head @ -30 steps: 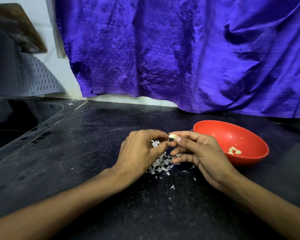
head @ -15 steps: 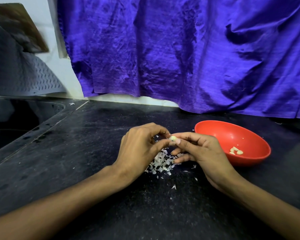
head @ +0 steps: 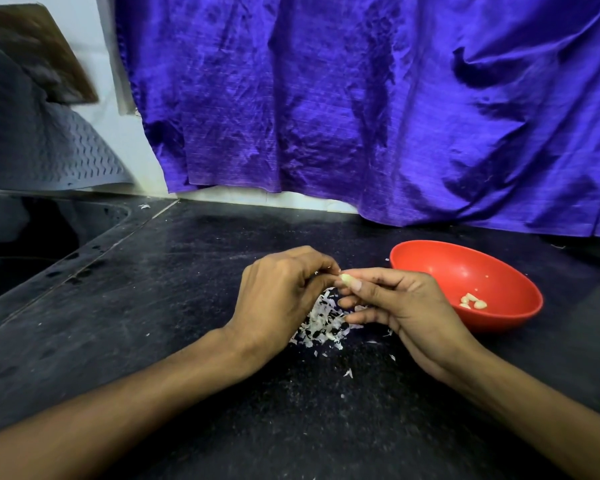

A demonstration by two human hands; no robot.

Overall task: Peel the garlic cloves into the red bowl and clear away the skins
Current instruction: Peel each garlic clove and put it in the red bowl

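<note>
A pale garlic clove (head: 347, 279) is pinched between the thumb and forefinger of my right hand (head: 402, 306). My left hand (head: 278, 296) meets it from the left, its curled fingertips touching the clove's end. Both hands hover over a heap of white garlic skins (head: 321, 323) on the black counter (head: 153, 306). The red bowl (head: 430, 261) stands just right of my right hand, with a few peeled cloves (head: 473, 301) lying in its bottom.
A dark sink (head: 32, 244) is sunk into the counter at the left. A purple cloth (head: 361, 98) hangs along the back wall. A grey perforated mat (head: 49, 150) leans at the far left. Stray skin flakes (head: 349, 373) lie nearer me.
Both hands have stayed over the skin heap, working the clove; my left fingers have shifted slightly on its end. The bowl has not moved.
</note>
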